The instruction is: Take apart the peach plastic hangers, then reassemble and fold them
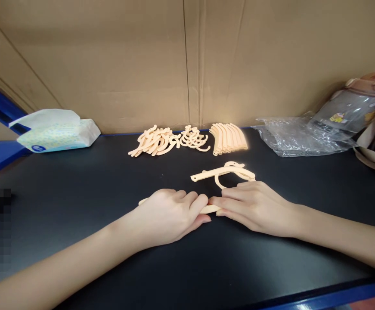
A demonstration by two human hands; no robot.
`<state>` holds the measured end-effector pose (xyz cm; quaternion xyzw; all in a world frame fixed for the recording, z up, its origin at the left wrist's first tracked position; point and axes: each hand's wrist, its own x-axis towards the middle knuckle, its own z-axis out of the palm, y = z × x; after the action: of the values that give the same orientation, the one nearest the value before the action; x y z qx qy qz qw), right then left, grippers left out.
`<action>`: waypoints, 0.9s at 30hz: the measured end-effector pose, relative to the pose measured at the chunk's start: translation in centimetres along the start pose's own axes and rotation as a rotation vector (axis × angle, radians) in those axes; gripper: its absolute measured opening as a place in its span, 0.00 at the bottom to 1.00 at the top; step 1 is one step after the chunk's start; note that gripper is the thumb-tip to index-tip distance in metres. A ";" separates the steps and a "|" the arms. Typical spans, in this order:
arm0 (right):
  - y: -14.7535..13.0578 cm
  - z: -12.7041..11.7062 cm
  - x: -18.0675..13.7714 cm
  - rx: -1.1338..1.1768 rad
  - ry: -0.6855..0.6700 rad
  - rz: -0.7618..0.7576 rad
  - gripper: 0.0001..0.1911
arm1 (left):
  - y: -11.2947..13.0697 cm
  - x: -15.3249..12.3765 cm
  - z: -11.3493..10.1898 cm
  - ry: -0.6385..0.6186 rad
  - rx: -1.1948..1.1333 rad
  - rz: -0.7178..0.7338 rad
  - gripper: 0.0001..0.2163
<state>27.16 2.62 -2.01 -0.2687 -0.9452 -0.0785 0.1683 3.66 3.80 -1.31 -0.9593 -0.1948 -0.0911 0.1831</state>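
Right between my two hands lies a pale strip (210, 209), cream-coloured and smooth, over the middle of the tabletop (110, 181), nearer its near edge than the piles at the far edge. Its middle is hidden; a short length shows between my hands, and a pale tip shows left of my left knuckles, though I cannot tell whether both belong to one piece. My left hand (177, 213) grips the strip, fingers curled over it and thumb below. My right hand (255, 206) pinches its right end, fingertips nearly against my left ones.

Just beyond lie loose curved pieces (218, 181) of the same colour, one long with a hole near its left end; my right knuckles cover part of them. Black surface spreads between these and the far edge, and broadly toward the left edge and the near right corner, where blue trim shows.

Along the far edge sit a heap of wavy pieces (155, 140), small hooks (193, 137) and a neat row of curved bars (229, 138). A tissue pack (58, 135) occupies the far left corner; a clear plastic bag (297, 135) and a bottle (348, 110) crowd the far right.
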 end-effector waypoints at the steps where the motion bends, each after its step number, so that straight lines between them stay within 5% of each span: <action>1: -0.1 0.0 0.0 -0.003 0.009 -0.006 0.18 | 0.1 0.0 0.0 -0.010 0.003 0.001 0.14; 13: 1.0 -1.4 -0.3 -0.027 0.278 0.057 0.08 | 0.1 -0.1 -0.2 0.011 0.054 -0.026 0.15; 23: 2.5 -0.9 -0.4 0.075 0.128 0.254 0.11 | -0.4 0.2 -0.4 -0.032 -0.001 0.035 0.04; 27: 2.5 -0.6 -0.5 0.064 0.151 0.279 0.11 | -0.6 0.1 -0.4 0.028 -0.005 0.012 0.11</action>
<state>29.08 4.38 -1.44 -0.3850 -0.8855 -0.0442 0.2565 3.46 4.16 -0.77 -0.9595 -0.1863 -0.1038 0.1841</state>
